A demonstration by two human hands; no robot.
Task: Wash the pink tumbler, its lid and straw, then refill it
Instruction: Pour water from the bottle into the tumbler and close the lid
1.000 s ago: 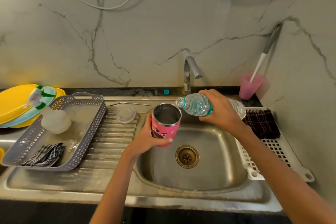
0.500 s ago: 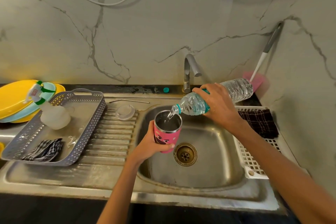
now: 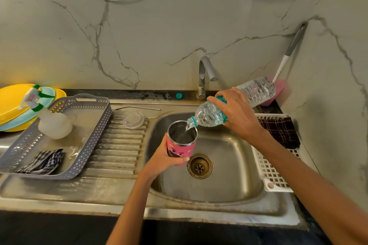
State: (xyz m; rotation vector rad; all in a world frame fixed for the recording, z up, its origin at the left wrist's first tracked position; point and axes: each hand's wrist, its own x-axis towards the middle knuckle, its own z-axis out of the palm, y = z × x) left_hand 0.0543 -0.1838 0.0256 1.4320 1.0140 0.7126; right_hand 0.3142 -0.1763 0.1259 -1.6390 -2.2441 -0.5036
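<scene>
The left hand (image 3: pixel 166 160) wraps around a pink steel-lined tumbler (image 3: pixel 181 143), holding it upright over the stainless steel sink basin (image 3: pixel 229 165). The right hand (image 3: pixel 237 111) grips a clear ribbed plastic water bottle (image 3: pixel 211 114), tilted neck-down so its mouth sits at the tumbler's rim; water appears to be running in, though the stream is hard to make out. A clear round lid (image 3: pixel 133 120) lies on the ridged draining board (image 3: pixel 119 145), and a thin metal straw (image 3: pixel 138 108) lies just behind it.
</scene>
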